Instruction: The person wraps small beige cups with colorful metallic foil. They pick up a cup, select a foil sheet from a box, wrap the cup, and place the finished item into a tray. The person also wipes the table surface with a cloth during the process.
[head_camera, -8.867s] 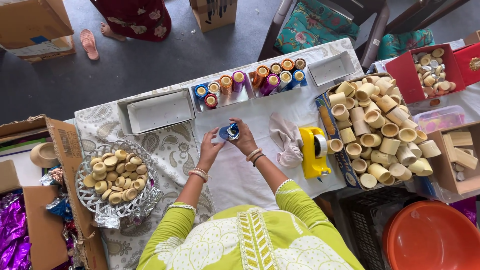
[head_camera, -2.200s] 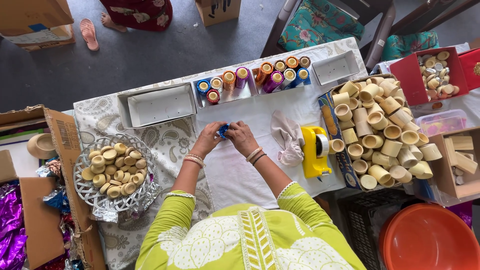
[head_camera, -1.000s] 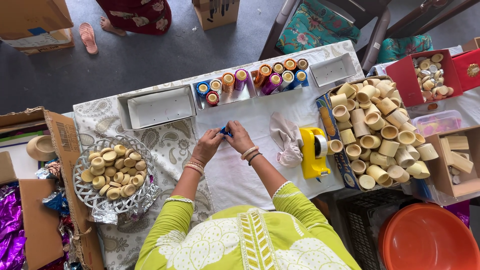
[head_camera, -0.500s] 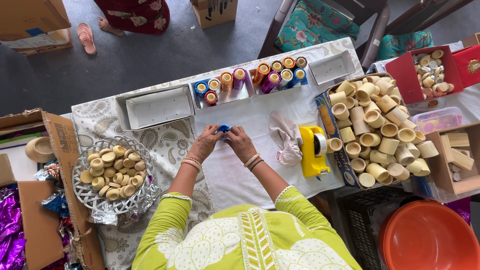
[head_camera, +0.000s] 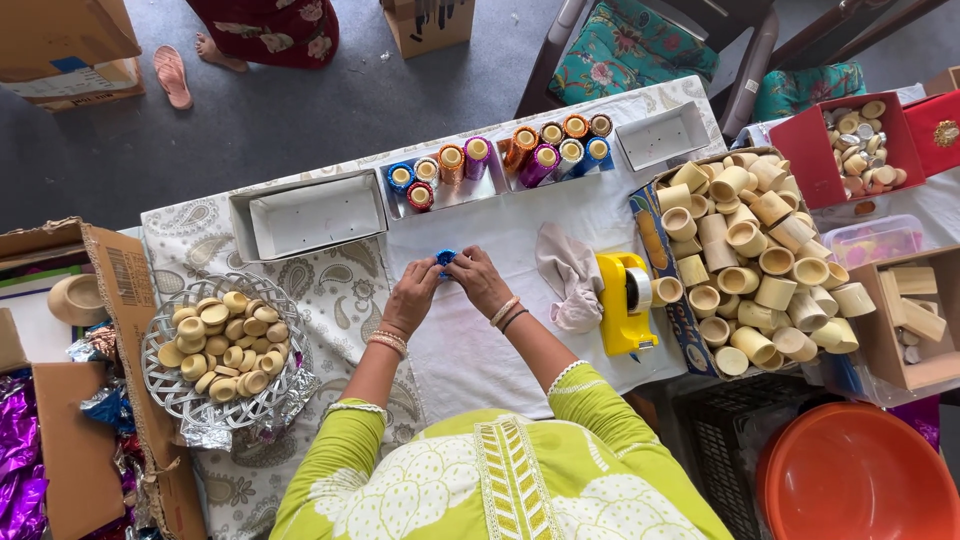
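**Both hands closed on a small blue piece at mid-worktop**

The left hand (head_camera: 412, 297) and right hand (head_camera: 480, 283) meet over the white cloth in the middle of the worktop (head_camera: 500, 225), fingertips pinched together around a small blue piece (head_camera: 445, 259). It sits between the two sets of fingertips at their far end, raised slightly or resting on the cloth; which one cannot be told. Both hands are nearly shut on it, fingers curled in, with only a bit of shiny blue showing.

Judging by its size and sheen, the blue piece is light and probably covered in thin foil, so it should crease or tear under a hard squeeze and may slip under smooth fingertips. A gentle grip at its sides, as now, with thumbs below and fingers on top, looks the safest hold.

Just beyond the hands stands a row of foil rolls (head_camera: 440, 170) in blue, red, orange and purple, in shallow white trays. A white tray (head_camera: 305, 212) lies to the far left. A silver basket (head_camera: 180, 390) of pale round discs lies to the left, a crumpled cloth (head_camera: 570, 280) and a yellow tape dispenser (head_camera: 622, 305) just to the right, and further right a box of small wooden cups (head_camera: 760, 265).
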